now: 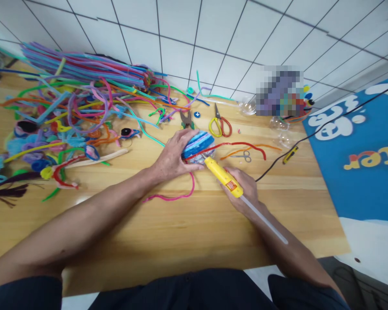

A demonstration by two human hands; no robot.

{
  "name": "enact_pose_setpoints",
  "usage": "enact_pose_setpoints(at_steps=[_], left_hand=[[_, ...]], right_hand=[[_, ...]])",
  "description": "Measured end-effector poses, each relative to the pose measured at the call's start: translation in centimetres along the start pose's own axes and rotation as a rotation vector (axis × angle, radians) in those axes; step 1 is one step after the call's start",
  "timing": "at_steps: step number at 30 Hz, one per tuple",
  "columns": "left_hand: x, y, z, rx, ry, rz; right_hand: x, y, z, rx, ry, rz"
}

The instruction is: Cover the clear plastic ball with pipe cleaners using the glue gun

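My left hand (173, 157) is closed around a rounded piece striped in blue, light blue and purple (198, 144). A red pipe cleaner (236, 144) lies across the piece and trails off to the right. My right hand (242, 189) grips a yellow hot glue gun (223, 174), its nozzle at the lower right side of the striped piece; whether it touches cannot be made out. A clear glue stick (265, 219) sticks out of the gun's back end over my forearm. Below my left hand, a pink pipe cleaner (174, 197) curls on the table.
Pliers (186, 119), red-and-yellow scissors (220, 122), small scissors (245, 156) and a yellow cutter (290, 155) lie beyond my hands. Pipe cleaners are heaped at left, below a long bundle (90, 71). A black cord (297, 142) crosses the right side near clear plastic domes (284, 138).
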State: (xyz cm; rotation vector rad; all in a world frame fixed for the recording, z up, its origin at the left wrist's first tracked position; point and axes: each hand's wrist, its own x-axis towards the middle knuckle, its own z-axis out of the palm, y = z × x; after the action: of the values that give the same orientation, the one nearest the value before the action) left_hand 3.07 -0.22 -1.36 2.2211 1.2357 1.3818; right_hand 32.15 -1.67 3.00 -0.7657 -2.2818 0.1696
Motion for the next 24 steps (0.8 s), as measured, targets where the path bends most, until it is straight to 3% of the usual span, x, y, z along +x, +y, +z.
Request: enact_pose_setpoints(at_steps=[20,24], left_hand=[[-0.12,-0.18,0.07,-0.017,-0.003,-0.013],[-0.1,-0.02,-0.07,-0.012,-0.016,-0.023]], right_hand=[[-0.05,0.16,0.08,-0.009,-0.04,-0.06],[-0.29,0.31,0.13,-0.032,-0.006,-0.005]])
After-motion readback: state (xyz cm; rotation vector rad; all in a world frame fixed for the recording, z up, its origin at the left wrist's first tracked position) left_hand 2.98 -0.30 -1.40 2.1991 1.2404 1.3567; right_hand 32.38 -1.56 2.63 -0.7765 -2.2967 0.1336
